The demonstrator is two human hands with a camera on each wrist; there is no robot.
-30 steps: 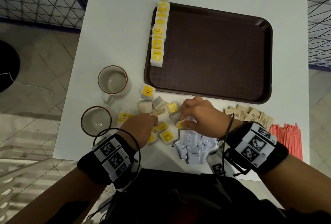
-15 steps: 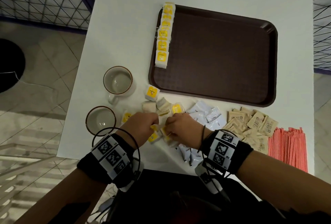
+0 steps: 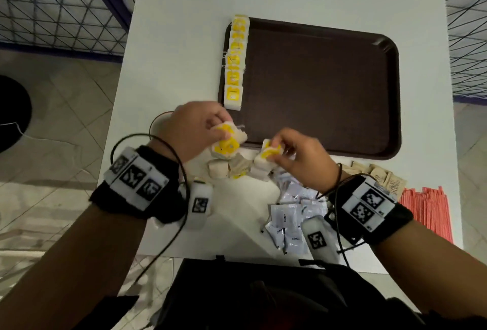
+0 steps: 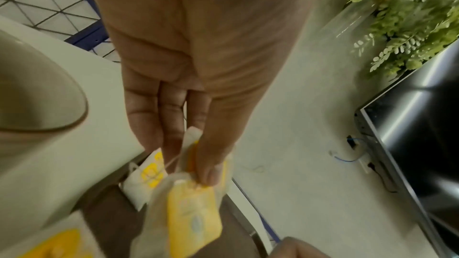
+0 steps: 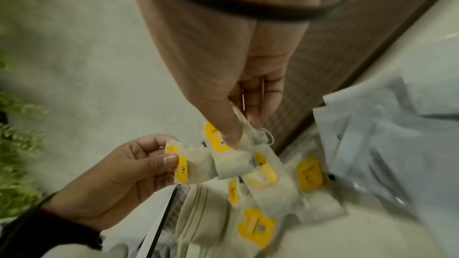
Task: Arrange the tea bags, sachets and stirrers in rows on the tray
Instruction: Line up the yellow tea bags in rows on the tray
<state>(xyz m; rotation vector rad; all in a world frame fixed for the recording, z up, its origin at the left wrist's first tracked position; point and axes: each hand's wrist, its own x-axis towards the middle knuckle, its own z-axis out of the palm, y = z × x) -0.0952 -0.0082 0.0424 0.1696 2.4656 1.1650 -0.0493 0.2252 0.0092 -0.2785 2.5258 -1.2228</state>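
both hands had risen from the counter point(image 3: 184, 26) pile. the left hand point(image 3: 195, 129) pinched tea bags point(image 3: 226, 142), the right hand point(image 3: 297, 155) another bag point(image 3: 268, 153), near the tray point(image 3: 324, 87) row, probably to extend it.

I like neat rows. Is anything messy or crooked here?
Yes. The tea bag row sits on the tray's left rim and sticks past its far edge, strings poking out. Loose tea bags lie jumbled on the table below both hands, which each hold some.
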